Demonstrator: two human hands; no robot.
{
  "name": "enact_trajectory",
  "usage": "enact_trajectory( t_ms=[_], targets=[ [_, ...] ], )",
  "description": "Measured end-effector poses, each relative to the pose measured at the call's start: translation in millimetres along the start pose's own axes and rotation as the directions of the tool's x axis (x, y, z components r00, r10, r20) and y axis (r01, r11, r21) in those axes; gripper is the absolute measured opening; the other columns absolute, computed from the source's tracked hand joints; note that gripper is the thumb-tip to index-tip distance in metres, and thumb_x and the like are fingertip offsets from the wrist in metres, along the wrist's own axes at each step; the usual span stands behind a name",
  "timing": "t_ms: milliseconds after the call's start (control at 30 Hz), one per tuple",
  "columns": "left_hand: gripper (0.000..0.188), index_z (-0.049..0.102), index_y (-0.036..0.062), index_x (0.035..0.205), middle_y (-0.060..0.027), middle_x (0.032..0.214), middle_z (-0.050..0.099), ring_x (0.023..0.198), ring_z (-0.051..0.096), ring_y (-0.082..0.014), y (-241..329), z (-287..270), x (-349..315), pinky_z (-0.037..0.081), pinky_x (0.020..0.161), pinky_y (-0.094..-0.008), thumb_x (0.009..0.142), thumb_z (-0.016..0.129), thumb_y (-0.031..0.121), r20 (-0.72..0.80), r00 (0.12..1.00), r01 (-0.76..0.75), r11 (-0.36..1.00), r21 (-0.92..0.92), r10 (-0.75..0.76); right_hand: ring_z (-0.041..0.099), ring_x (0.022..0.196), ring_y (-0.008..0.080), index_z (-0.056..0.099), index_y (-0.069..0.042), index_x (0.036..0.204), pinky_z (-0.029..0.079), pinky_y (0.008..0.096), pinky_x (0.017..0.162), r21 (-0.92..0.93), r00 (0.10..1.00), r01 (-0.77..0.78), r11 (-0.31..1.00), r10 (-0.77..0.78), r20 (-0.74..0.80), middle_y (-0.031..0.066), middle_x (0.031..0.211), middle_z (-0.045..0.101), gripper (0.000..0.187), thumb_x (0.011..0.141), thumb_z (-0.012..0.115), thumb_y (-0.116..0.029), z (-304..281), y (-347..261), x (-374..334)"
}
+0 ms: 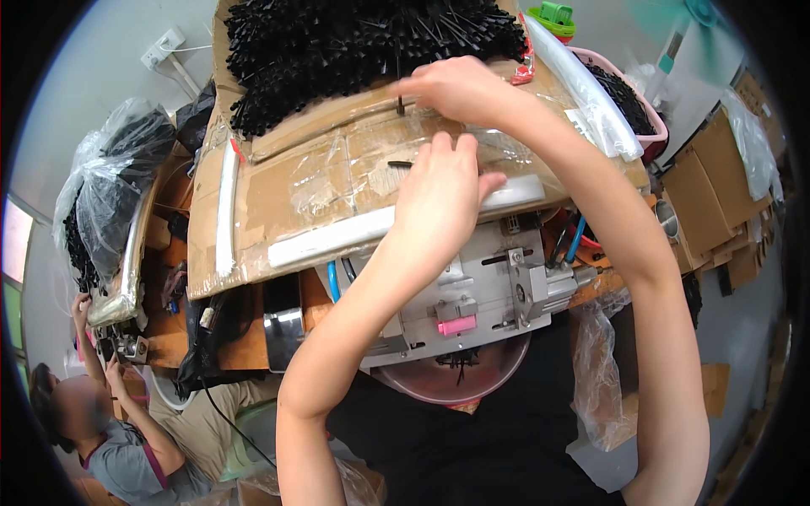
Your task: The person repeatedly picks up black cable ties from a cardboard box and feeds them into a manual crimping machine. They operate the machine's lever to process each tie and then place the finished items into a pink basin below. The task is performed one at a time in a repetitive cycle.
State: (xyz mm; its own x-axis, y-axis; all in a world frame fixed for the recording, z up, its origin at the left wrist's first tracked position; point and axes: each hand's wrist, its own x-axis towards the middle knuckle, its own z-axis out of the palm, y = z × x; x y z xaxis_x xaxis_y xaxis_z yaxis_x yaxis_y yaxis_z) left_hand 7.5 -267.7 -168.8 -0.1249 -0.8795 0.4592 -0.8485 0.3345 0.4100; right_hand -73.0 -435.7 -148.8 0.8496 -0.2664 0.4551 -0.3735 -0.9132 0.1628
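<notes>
My right hand (464,88) reaches over the front of the cardboard box, fingertips pinched at a thin black plastic stick (400,106) with a thicker lower end. Behind it is a large heap of similar black sticks (337,51). Below and nearer, my left hand (439,181) is over the sloping cardboard flap (329,198), thumb held apart from the fingers. One short black stick (398,164) shows just left of those fingers; whether the hand touches it is hidden. Under my left forearm sits a metal fixture (498,295) with a pink block (456,325).
A transparent bowl (405,388) with black pieces is below the fixture. White padded strips (329,243) edge the flap. At right stand a pink basket (658,126) and cardboard boxes (717,177). A co-worker (126,438) works at lower left, beside a plastic-covered pile (118,185).
</notes>
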Motion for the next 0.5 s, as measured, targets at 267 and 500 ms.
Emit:
enact_trajectory(
  t_ms=[267, 500],
  targets=[
    [0.02, 0.056, -0.0018, 0.093, -0.0165, 0.098, 0.052, 0.092, 0.052, -0.0328, -3, -30, -71, 0.044, 0.077, -0.0423, 0.078, 0.068, 0.0, -0.173, 0.985, -0.004, 0.995, 0.099, 0.021, 0.069, 0.078, 0.025, 0.067, -0.004, 0.101, 0.055, 0.0338, 0.066, 0.439, 0.974, 0.059, 0.897, 0.045, -0.224, 0.0106, 0.089, 0.07, 0.022, 0.081, 0.073, -0.011, -26, -44, -40],
    [0.069, 0.052, -0.0034, 0.132, -0.0132, 0.095, 0.058, 0.085, 0.054, -0.0292, 49, 33, -202, 0.045, 0.077, -0.0381, 0.067, 0.077, -0.003, -0.082, 0.988, 0.137, 0.99, 0.034, -0.134, 0.07, 0.084, 0.0178, 0.061, 0.005, 0.112, 0.055, 0.0244, 0.061, 0.977, 0.749, -0.097, 0.188, 0.66, -0.052, 0.015, 0.094, 0.071, 0.026, 0.086, 0.066, 0.006, -81, -125, -130]
  ],
)
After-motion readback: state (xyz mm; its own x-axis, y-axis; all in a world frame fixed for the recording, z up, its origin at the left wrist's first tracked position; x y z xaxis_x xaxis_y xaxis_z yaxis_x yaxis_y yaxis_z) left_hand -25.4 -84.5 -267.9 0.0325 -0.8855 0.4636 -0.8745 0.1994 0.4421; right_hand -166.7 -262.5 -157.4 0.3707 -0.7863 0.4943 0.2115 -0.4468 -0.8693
